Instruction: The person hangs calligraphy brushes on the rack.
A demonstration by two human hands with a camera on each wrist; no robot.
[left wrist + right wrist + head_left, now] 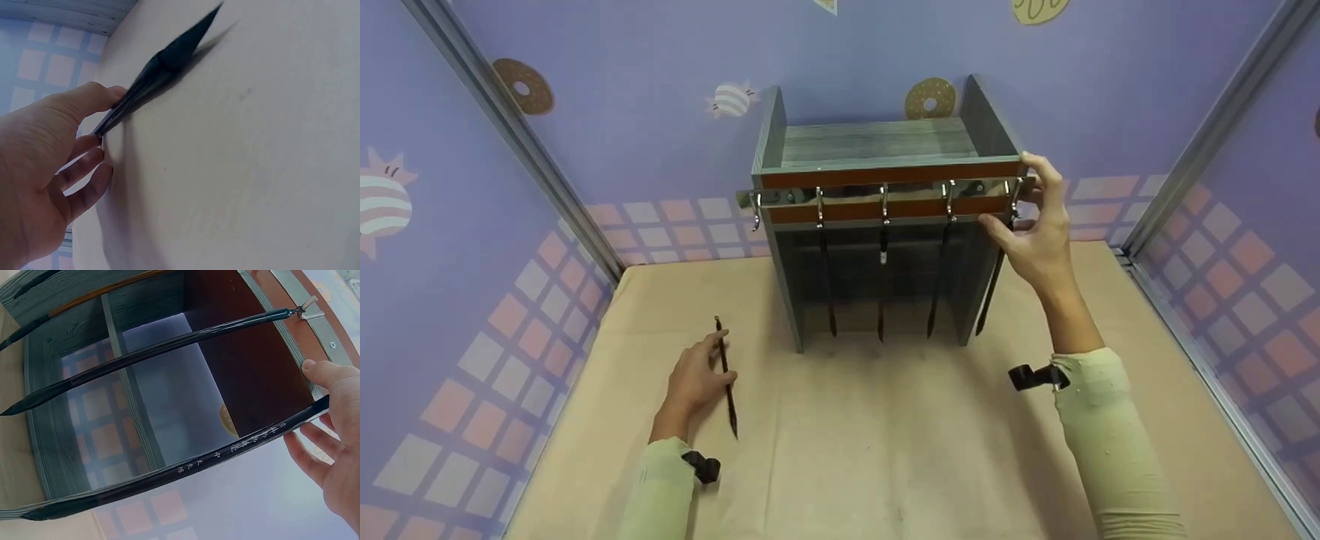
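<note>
A grey wooden rack stands at the back of the table, with a chrome hook rail across its front. Three dark brushes hang straight down from the hooks. A fourth brush hangs slanted at the right end. My right hand pinches its top by the last hook; in the right wrist view that brush runs between thumb and fingers. My left hand rests on the table left of the rack. It pinches another brush that lies there, tip pointing away.
The table is covered in beige paper. Purple patterned walls close it in on the left, back and right, with metal posts in the corners. A black camera mount sits on each wrist.
</note>
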